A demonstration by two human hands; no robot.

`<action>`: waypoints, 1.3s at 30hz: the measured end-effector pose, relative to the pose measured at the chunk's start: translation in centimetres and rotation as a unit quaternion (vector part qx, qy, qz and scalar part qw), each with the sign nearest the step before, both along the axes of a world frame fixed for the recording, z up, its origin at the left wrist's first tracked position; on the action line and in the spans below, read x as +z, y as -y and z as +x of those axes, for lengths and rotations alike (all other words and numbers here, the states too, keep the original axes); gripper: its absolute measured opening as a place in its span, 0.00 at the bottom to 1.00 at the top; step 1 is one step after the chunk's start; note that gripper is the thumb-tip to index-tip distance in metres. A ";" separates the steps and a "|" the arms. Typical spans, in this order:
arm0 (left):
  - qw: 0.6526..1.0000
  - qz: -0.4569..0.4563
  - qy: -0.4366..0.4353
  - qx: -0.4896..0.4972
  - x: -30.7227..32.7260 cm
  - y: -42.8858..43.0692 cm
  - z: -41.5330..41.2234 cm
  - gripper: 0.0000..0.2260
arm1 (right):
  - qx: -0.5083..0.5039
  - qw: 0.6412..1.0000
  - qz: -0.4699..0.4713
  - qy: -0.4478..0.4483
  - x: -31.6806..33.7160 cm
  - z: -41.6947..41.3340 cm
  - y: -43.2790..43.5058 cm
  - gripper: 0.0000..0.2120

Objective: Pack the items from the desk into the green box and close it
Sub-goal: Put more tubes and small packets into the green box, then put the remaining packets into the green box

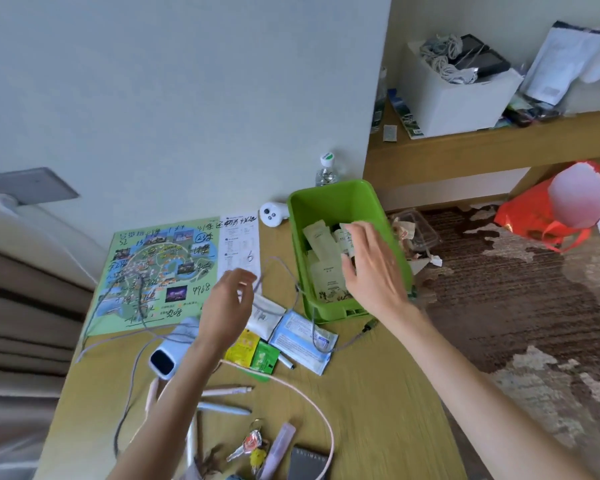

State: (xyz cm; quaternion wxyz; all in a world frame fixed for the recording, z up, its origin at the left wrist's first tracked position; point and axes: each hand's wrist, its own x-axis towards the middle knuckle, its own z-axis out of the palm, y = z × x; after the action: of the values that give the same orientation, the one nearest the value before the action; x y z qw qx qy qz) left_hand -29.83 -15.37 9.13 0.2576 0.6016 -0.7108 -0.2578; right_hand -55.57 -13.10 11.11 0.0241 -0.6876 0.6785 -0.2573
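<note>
The green box (329,192) stands open at the desk's far right edge, with pale sachets (326,275) and small tubes inside. My right hand (371,268) hovers over the box with fingers extended, its fingertips at a small tube. My left hand (226,306) pinches a grey cable (297,289) that loops toward the box and ends in a plug (368,327). On the desk lie a white sachet (264,318), a blue-white wipes pack (302,337), yellow (245,346) and green (264,356) sachets, pens (227,391), keys (252,445), a pink cable (312,403) and a white-blue device (161,363).
A scribbled map (153,271) and a receipt (241,244) lie at the wall, beside a white round gadget (271,213) and a water bottle (326,171). A dark wallet (307,462) sits at the near edge. On the carpet to the right are a red bag (541,216) and a clear tray (413,233).
</note>
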 end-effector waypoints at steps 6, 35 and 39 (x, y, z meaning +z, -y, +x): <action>0.983 0.022 0.164 0.085 -2.6 -5.2 8.7 0.09 | 0.161 0.987 0.011 0.025 -0.8 9.6 -2.0 0.15; 0.946 0.107 0.301 0.060 -9.8 -4.1 10.7 0.12 | 0.165 0.960 0.221 -0.056 -11.2 15.2 -0.1 0.08; 0.942 0.101 0.315 0.052 -9.9 -3.9 10.8 0.12 | 0.169 0.952 0.248 -0.055 -11.7 15.8 0.7 0.17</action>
State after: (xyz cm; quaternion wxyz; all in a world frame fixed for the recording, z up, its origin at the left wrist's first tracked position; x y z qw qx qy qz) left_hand -19.06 -11.52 -0.80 -0.0284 0.7113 -0.6934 -0.1114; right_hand -39.81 -13.78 -0.61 0.1994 -0.7778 0.5951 -0.0345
